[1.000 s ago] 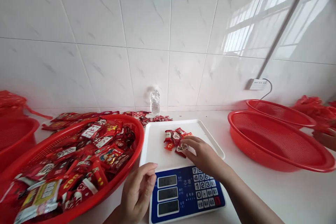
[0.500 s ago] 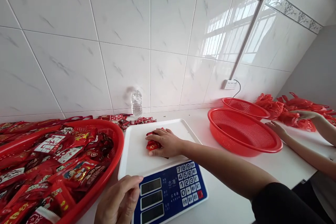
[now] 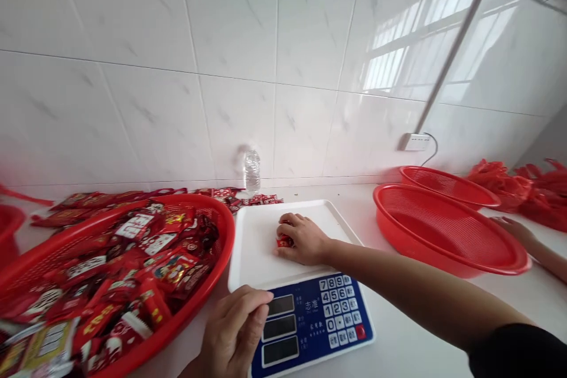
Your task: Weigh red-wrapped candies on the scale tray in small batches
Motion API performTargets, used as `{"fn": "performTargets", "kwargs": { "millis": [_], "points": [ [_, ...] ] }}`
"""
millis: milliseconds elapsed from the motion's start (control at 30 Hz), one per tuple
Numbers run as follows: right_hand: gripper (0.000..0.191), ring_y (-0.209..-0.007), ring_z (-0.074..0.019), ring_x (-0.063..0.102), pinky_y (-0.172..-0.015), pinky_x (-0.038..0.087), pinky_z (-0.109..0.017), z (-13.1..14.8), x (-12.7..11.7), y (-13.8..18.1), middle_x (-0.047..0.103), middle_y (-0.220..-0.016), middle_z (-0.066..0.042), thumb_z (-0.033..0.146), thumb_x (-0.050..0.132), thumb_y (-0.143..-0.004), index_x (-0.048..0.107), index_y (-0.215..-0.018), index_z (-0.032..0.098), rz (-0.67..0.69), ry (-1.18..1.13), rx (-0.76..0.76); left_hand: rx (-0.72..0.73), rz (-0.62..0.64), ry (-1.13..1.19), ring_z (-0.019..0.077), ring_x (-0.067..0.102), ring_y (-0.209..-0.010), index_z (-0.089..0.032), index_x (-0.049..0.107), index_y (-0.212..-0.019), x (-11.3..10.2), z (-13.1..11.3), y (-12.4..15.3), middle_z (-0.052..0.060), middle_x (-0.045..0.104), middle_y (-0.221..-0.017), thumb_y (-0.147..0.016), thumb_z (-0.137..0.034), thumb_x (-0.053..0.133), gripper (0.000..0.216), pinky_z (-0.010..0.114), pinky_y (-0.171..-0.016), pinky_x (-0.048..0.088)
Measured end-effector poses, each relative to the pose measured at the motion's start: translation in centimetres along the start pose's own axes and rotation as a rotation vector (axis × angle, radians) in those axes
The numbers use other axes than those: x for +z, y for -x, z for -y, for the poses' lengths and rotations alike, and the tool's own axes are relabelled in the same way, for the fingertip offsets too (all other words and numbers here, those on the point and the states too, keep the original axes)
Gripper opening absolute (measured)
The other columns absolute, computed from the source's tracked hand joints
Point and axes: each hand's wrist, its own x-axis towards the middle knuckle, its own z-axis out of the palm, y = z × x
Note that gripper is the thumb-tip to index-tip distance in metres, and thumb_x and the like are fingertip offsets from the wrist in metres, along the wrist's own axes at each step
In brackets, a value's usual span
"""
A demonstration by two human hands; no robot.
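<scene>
My right hand is closed around small red snack packets on the white tray of a digital scale. The fingers cover most of the packets, so their number is hidden. My left hand hovers beside the scale's blue panel, near its left edge. Its fingers are curled, thumb close to the index finger, and nothing shows between them. To its left stands a red plastic basket heaped with red snack packets.
A clear bottle stands by the tiled wall, with more small packets around it. On the right are two red baskets, red plastic bags and another person's forearm. A white power strip is on the wall.
The view has turned left, so everything sits further right. My right hand has gathered its fingers more tightly around the packets. The other person's second hand has left view.
</scene>
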Motion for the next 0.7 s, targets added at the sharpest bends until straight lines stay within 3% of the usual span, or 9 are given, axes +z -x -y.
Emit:
{"fn": "performTargets", "kwargs": {
  "millis": [167,367,533,700],
  "points": [
    [0.033,-0.091,-0.0213,0.058,-0.073,0.047,-0.033,0.6,0.2,0.8,0.058,-0.109,-0.007,0.053,0.058,-0.086,0.061,-0.096,0.021,0.008,0.018,-0.014,-0.05,-0.003,0.03,0.0126,0.063,-0.069,-0.019,0.058,-0.101,0.2,-1.0,-0.1,0.001,0.066,-0.077,-0.091,-0.01,0.047,0.017,0.022,-0.066,0.049],
    [0.033,-0.074,-0.0193,0.06,-0.059,0.04,-0.031,0.5,0.4,1.4,0.059,-0.101,-0.006,0.054,0.053,-0.088,0.061,-0.091,0.022,0.037,0.021,-0.007,-0.098,-0.015,0.056,0.0127,0.057,-0.06,-0.018,0.059,-0.096,0.6,-1.3,0.5,0.003,0.064,-0.072,-0.092,-0.015,0.047,0.012,0.023,-0.059,0.046],
    [0.032,-0.072,-0.0188,0.06,-0.058,0.039,-0.031,0.3,0.3,1.6,0.061,-0.102,-0.005,0.055,0.051,-0.087,0.06,-0.088,0.025,0.008,-0.022,0.058,-0.063,-0.045,0.071,0.0134,0.056,-0.058,-0.017,0.06,-0.095,1.0,-1.4,0.8,0.004,0.066,-0.07,-0.091,-0.017,0.047,0.013,0.024,-0.057,0.046],
    [0.042,-0.06,-0.015,0.057,-0.06,0.042,-0.032,-0.7,-1.7,1.1,0.064,-0.095,-0.004,0.063,0.046,-0.086,0.06,-0.077,0.025,-0.031,-0.09,0.255,-0.051,-0.062,0.105,0.0138,0.058,-0.059,-0.017,0.061,-0.095,1.0,-1.4,0.6,0.005,0.066,-0.07,-0.091,-0.017,0.048,0.014,0.024,-0.056,0.047]
  ]
}}
